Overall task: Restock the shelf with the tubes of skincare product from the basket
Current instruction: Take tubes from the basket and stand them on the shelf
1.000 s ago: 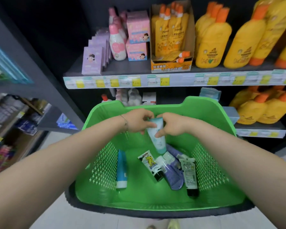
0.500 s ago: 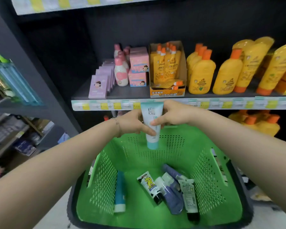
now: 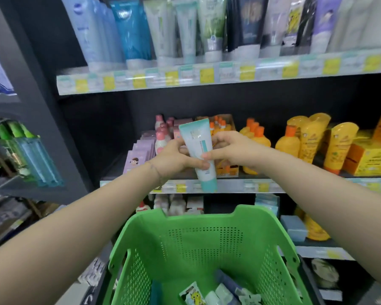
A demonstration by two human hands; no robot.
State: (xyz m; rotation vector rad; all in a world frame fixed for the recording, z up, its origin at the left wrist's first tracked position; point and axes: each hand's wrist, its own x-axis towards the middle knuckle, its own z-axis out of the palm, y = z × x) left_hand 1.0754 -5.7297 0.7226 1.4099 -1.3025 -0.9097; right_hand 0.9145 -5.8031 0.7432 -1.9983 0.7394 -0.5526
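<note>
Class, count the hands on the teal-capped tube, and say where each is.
2. The left hand holds the teal-capped tube from the left; the right hand pinches it from the right. No other hand shows.

White-teal tube [image 3: 196,142] — cap down, slightly tilted, above green basket [image 3: 207,245] holding other tubes [image 3: 221,292].

Bright, even store light; deep shadow under the upper shelf [image 3: 207,78]. Motion blur heaviest on far top-row tubes [image 3: 185,29]. Wide-angle bowing at left and right edges.
</note>
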